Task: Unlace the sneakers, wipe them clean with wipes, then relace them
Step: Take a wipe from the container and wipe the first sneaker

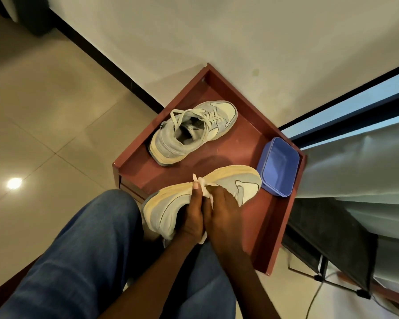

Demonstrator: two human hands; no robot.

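Note:
Two pale grey sneakers with cream soles are on a red-brown tray table. The far sneaker stands upright with its laces threaded and loose ends hanging. The near sneaker is tipped on its side at the table's front edge, sole facing away and toe to the right. My left hand grips its middle, thumb up at the sole's edge. My right hand lies beside it and holds a crumpled white wipe against the sneaker's side. The near sneaker's laces are hidden by my hands.
A blue plastic tub sits at the table's right edge, close to the near sneaker's toe. My legs in blue jeans fill the lower left. The wall stands behind the table, a dark stand and curtain to the right, tiled floor to the left.

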